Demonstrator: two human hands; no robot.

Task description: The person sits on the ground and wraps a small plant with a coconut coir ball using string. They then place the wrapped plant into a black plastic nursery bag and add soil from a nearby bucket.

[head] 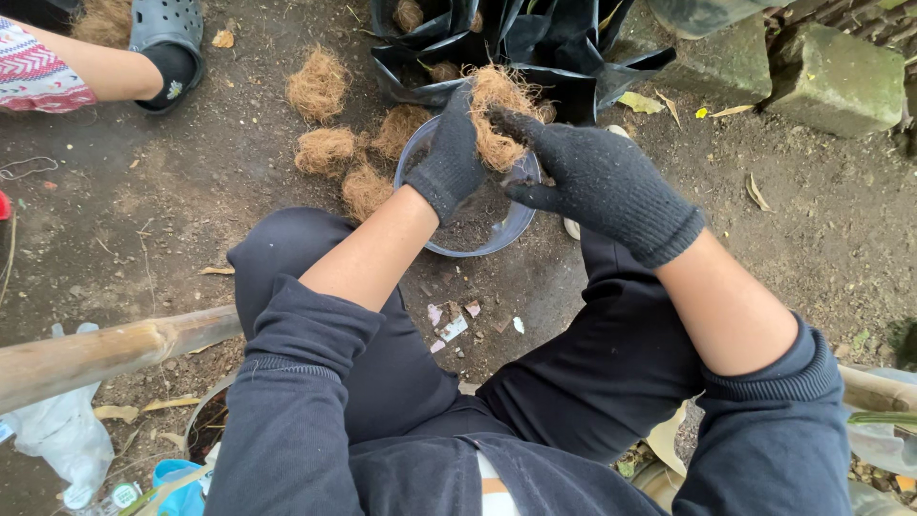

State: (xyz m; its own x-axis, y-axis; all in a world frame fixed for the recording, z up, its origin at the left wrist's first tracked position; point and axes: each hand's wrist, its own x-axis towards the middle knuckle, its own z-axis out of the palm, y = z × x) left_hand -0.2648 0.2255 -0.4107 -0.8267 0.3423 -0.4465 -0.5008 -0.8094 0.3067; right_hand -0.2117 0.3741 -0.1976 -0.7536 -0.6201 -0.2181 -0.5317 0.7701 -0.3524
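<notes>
Both my hands wear dark knit gloves and grip one clump of brown coconut fibre (499,113). My left hand (451,158) holds its left side and my right hand (597,177) pinches its right side. The clump hangs just over the far rim of a clear plastic cup (516,222) that stands on the dirt between my knees and holds dark soil. Several more fibre clumps (330,148) lie on the ground to the left of the cup.
Black plastic grow bags (535,43) with fibre inside stand behind the cup. Another person's leg and grey sandal (162,38) are at the top left. A bamboo pole (105,352) crosses at the left; stone blocks (836,76) sit top right.
</notes>
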